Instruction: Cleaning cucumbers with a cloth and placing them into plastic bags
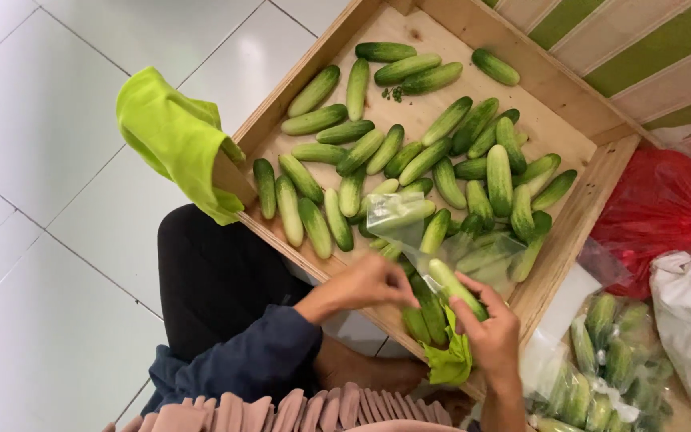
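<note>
1. Upper left of frame: lime-green cloth (pixel 176 138) draped over corner of wooden crate (pixel 577 210); loose cucumbers (pixel 409 152) across its mid area.
2. Lower centre: left hand (pixel 361 286) pinches edge of clear plastic bag (pixel 433 240), fingers closed on film.
3. Right of it: right hand (pixel 489 330) grips cucumber (pixel 457 288), fingers wrapped round it; long axis diagonal, tip pointing upper left twd bag mouth.
4. Risk: thin film may slip or tear if cucumber snags; bag mouth could collapse.
5. Far right: red bag (pixel 657 212), packed cucumber bags (pixel 609 368).
</note>
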